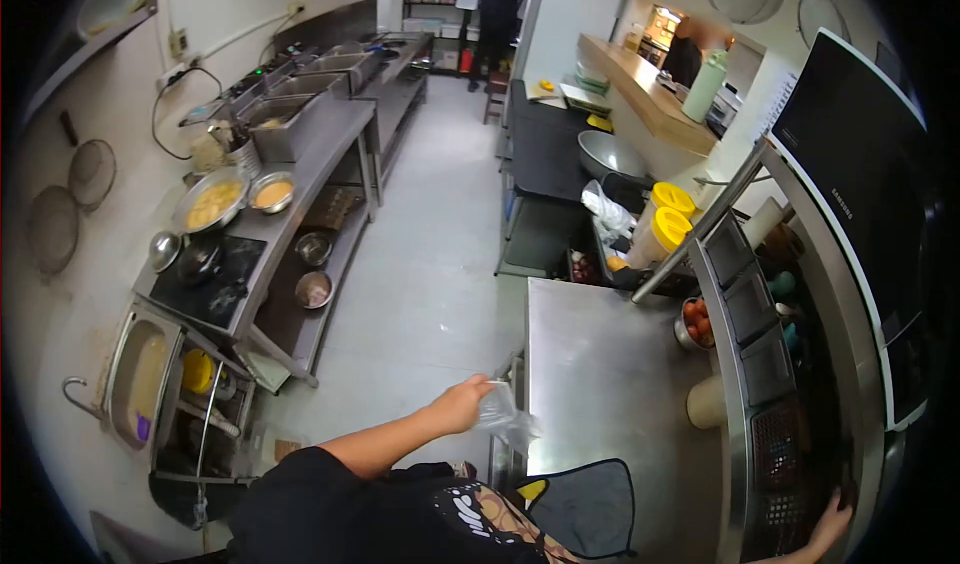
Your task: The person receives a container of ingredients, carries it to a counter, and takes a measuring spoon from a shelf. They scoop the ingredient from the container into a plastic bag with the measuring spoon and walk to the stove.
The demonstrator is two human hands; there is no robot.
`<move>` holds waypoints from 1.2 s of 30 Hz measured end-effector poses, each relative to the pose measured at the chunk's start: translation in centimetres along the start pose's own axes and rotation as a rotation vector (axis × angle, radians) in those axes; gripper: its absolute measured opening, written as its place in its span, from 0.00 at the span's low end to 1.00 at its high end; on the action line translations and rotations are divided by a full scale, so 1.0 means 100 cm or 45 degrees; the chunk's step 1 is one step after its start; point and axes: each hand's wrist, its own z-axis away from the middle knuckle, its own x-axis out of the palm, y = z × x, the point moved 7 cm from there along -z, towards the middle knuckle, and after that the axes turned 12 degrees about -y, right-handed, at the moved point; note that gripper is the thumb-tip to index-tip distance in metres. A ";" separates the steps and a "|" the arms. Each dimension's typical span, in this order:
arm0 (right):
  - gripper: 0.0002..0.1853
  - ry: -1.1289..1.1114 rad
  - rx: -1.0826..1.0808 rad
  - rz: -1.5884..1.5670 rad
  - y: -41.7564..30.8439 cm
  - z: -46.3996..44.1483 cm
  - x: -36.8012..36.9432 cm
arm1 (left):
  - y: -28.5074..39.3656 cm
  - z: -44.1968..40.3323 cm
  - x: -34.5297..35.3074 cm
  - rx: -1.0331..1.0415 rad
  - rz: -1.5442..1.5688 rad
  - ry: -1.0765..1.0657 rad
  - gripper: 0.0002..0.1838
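Note:
My left hand [467, 404] is closed on the top of a clear plastic bag [508, 421], held out in front of my body at the left edge of the steel counter [610, 364]. The bag hangs loosely and looks thin and crumpled. At the lower right, my right hand [832, 524] reaches to the metal shelf rack; its fingers look stretched out against the dark shelf edge, partly in shadow. A grey cloth with dark trim [588, 504] lies on the counter close to my torso, a yellow piece [533, 489] beside it.
A bowl of eggs [697, 322] and a beige container [706, 404] stand under the rack [742, 384]. Yellow-lidded tubs [668, 229] stand beyond. Across the aisle [405, 294] are a sink [135, 374] and fryers [285, 129]. A person [498, 14] stands at the far end.

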 end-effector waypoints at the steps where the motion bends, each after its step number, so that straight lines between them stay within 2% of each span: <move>1: 0.16 0.152 -0.102 -0.076 -0.033 0.028 -0.021 | -0.013 0.013 0.001 -0.048 -0.053 -0.005 0.28; 3: 0.09 0.445 -0.289 -0.222 -0.124 0.109 -0.080 | -0.026 0.035 -0.013 -0.165 -0.063 0.002 0.26; 7: 0.12 1.064 -0.312 -0.503 -0.152 0.169 -0.080 | -0.040 0.063 -0.053 -0.267 -0.052 0.147 0.25; 11: 0.17 1.260 -0.274 -0.515 -0.193 0.193 -0.081 | -0.061 0.064 -0.087 -0.276 -0.045 0.210 0.24; 15: 0.15 1.371 -0.307 -0.685 -0.271 0.207 -0.081 | -0.107 0.048 -0.120 -0.334 -0.119 0.236 0.22; 19: 0.14 1.334 -0.425 -0.858 -0.370 0.221 -0.065 | -0.171 0.025 -0.165 -0.380 -0.188 0.211 0.19; 22: 0.14 1.242 -0.497 -1.070 -0.451 0.222 -0.047 | -0.217 0.012 -0.216 -0.460 -0.088 0.236 0.16; 23: 0.13 1.185 -0.433 -1.132 -0.477 0.222 -0.040 | -0.235 0.006 -0.232 -0.466 -0.091 0.247 0.17; 26: 0.11 1.143 -0.519 -1.163 -0.554 0.217 -0.020 | -0.289 -0.010 -0.280 -0.523 -0.104 0.281 0.17; 27: 0.14 0.808 -0.394 -1.367 -0.547 0.194 0.029 | -0.303 -0.017 -0.294 -0.564 -0.105 0.288 0.17; 30: 0.11 0.700 -0.530 -1.378 -0.622 0.179 0.050 | -0.335 -0.040 -0.326 -0.603 -0.117 0.333 0.18; 34: 0.11 0.643 -0.511 -1.307 -0.705 0.155 0.082 | -0.385 -0.080 -0.342 -0.698 -0.116 0.319 0.18; 36: 0.10 0.648 -0.585 -1.302 -0.753 0.140 0.098 | -0.405 -0.102 -0.349 -0.740 -0.101 0.295 0.19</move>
